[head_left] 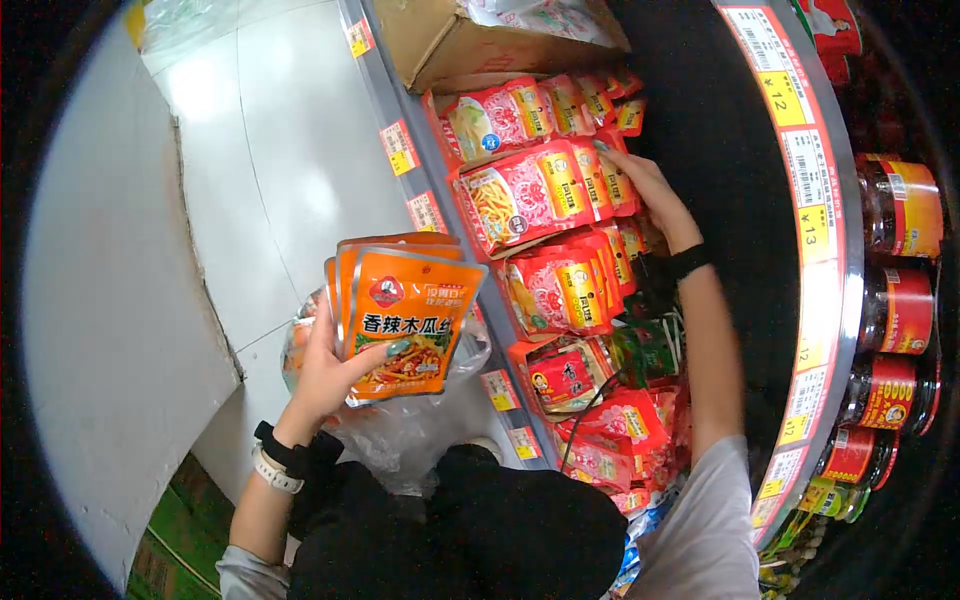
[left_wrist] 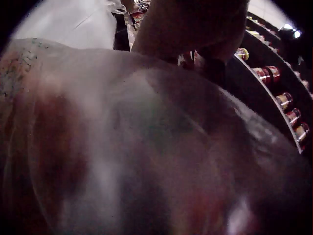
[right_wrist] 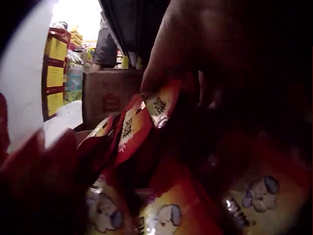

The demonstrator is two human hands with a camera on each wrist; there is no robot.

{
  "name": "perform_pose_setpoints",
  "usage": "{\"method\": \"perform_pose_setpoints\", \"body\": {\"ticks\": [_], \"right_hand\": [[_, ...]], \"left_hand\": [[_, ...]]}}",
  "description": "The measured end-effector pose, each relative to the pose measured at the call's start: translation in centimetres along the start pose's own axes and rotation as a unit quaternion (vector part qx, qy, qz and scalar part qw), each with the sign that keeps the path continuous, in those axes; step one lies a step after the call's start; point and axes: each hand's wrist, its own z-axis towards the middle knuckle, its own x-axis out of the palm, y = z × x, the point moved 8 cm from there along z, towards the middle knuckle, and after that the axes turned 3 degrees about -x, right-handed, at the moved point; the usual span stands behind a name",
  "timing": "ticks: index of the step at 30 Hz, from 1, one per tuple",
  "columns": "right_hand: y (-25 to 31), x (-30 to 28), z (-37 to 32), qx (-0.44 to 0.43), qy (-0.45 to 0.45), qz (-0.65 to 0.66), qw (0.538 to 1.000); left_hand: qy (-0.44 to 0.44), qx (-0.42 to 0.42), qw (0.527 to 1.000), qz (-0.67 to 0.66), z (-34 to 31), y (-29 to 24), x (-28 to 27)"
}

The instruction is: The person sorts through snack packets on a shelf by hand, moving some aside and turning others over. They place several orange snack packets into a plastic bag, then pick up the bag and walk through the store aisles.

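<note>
My left hand (head_left: 325, 370) grips a few orange food packets (head_left: 405, 320), fanned one behind another, thumb across the front and the other fingers hidden behind. Below them is a clear plastic bag (head_left: 400, 435) with things inside; its blurred film (left_wrist: 146, 147) fills most of the left wrist view. My right hand (head_left: 645, 185) reaches over the shelf to the back of a row of red packets (head_left: 525, 195), its fingers extended at their top edges. Seen from the right wrist, fingers (right_wrist: 161, 54) of that hand come down onto a red and yellow packet (right_wrist: 164, 103).
An opened cardboard box (head_left: 500, 50) stands past the red packets. More red packets (head_left: 560, 285) fill cartons nearer my body. To the right, a curved upper shelf edge (head_left: 800, 160) carries price labels, with jars (head_left: 900, 310) behind it. A pale panel (head_left: 110, 250) stands at left.
</note>
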Motion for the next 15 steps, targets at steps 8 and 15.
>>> {"method": "perform_pose_setpoints", "body": {"ticks": [8, 15], "right_hand": [[6.1, 7.4, -4.4, -0.145, 0.067, -0.119, 0.98], [5.1, 9.1, -3.3, -0.188, 0.071, -0.16, 0.966]], "left_hand": [[-0.017, 0.025, 0.998, -0.048, 0.3, 0.1, -0.9], [-0.027, 0.022, 0.998, -0.049, -0.2, -0.4, -1.2]]}}
